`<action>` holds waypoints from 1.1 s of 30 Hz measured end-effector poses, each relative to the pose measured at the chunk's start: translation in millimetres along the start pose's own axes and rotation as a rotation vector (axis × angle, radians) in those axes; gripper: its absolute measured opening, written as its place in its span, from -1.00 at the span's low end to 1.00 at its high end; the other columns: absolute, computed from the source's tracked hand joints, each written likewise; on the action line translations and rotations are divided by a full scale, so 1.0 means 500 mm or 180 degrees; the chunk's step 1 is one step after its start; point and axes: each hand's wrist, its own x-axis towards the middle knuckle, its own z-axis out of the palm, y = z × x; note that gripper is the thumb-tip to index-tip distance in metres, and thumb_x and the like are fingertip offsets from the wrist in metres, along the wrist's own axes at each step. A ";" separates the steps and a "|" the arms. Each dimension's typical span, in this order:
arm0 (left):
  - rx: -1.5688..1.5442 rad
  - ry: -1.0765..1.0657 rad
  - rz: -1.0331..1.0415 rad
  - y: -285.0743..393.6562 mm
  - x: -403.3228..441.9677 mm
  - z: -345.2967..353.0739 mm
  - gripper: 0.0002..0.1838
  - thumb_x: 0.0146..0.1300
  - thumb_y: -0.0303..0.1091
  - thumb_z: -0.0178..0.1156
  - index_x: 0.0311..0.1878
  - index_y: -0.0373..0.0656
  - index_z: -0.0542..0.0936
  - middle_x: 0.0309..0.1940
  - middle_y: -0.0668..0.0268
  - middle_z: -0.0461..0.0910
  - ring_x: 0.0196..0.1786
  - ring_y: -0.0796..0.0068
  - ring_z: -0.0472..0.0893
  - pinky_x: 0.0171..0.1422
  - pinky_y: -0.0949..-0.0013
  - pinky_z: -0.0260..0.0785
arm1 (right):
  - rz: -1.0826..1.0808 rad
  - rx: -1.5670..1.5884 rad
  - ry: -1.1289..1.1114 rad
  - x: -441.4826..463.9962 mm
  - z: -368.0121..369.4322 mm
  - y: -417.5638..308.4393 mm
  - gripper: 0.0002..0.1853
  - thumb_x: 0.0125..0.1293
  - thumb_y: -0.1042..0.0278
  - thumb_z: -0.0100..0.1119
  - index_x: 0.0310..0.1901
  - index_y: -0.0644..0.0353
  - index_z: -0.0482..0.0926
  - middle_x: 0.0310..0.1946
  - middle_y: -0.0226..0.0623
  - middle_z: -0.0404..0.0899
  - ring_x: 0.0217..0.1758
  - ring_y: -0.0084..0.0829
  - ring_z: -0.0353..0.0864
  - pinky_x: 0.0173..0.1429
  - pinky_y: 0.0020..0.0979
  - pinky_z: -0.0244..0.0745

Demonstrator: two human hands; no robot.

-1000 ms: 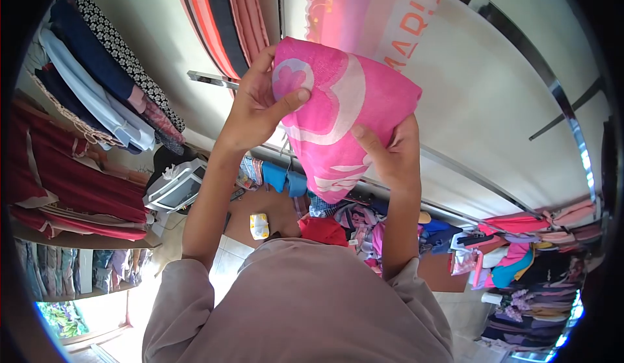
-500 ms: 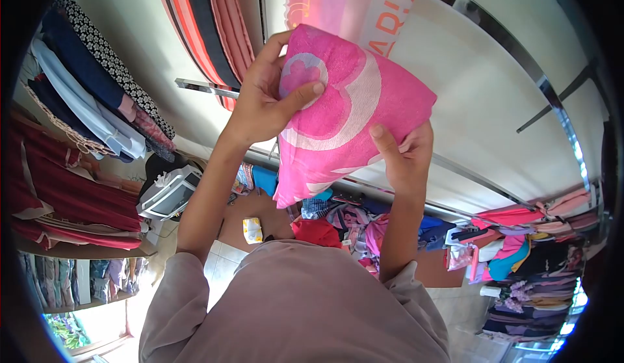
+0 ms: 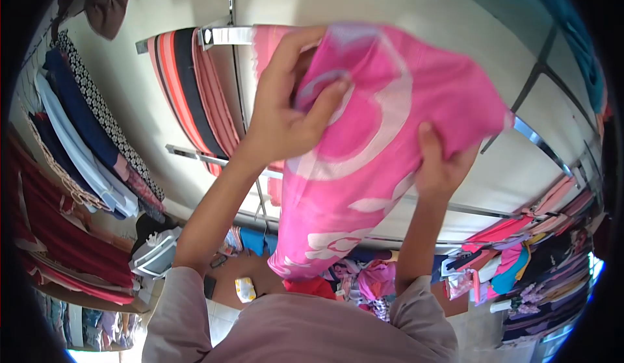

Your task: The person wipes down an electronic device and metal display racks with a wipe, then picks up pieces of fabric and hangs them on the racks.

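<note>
A bright pink cloth [image 3: 364, 135] with pale flower and curved shapes hangs between my two hands, its lower end narrowing down in front of my chest. My left hand [image 3: 286, 103] grips its upper left part, thumb on the near face and fingers behind the folds. On the right side my right hand [image 3: 445, 158] pinches the cloth, thumb in front, the other fingers mostly hidden behind it. The cloth's upper right edge is slightly blurred.
Striped cloths [image 3: 185, 90] hang from a metal rail [image 3: 227, 36] on the wall. Garments [image 3: 91, 129] hang at left. Folded clothes [image 3: 546, 265] are stacked at right. A white and yellow packet [image 3: 245, 289] and a red cloth [image 3: 311, 287] lie below.
The pink cloth has spread wider and hangs lower. Both hands have moved to the right in view and farther apart, and the view has tilted up toward the wall rail.
</note>
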 end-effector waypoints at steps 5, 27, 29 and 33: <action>0.0126 -0.0392 0.0111 -0.064 0.187 0.053 -0.25 0.08 -0.34 0.35 0.30 -0.22 0.19 0.07 -0.03 0.47 0.15 0.16 0.48 0.36 0.19 0.17 | 0.0645 0.0747 -0.0137 0.249 0.022 0.053 -0.46 0.09 0.49 0.19 0.17 0.29 0.37 -0.01 -0.27 0.50 -0.01 -0.42 0.50 0.13 -0.42 0.40; 0.2432 -0.2258 -0.1652 -0.210 0.248 0.079 -0.24 0.26 0.17 0.16 -0.84 -0.15 0.11 -0.85 0.48 0.04 -0.68 0.56 0.24 -0.45 0.35 0.16 | -0.0957 -0.1144 0.1305 0.144 -0.091 0.238 -0.81 0.15 0.50 0.26 -0.24 0.25 0.45 -0.46 -0.32 0.49 -0.41 -0.50 0.49 -0.25 -0.44 0.41; 0.2544 -0.2239 -0.1654 -0.205 0.248 0.086 -0.21 0.26 0.26 0.11 -0.84 -0.10 0.06 -0.85 0.50 -0.03 -0.72 0.58 0.12 -0.48 0.35 0.07 | -0.0433 -0.1048 0.1304 0.009 -0.101 0.291 -0.74 0.16 0.57 0.24 -0.14 0.26 0.42 -0.40 -0.31 0.47 -0.36 -0.53 0.46 -0.22 -0.48 0.40; 0.2603 -0.2239 -0.1678 -0.204 0.245 0.094 -0.22 0.25 0.28 0.10 -0.85 -0.08 0.09 -0.86 0.50 0.00 -0.73 0.58 0.05 -0.50 0.35 0.02 | 0.1470 -0.0387 0.0407 -0.047 -0.062 0.295 -0.51 0.17 0.54 0.25 0.15 0.27 0.35 -0.09 -0.22 0.51 -0.10 -0.48 0.51 -0.03 -0.41 0.47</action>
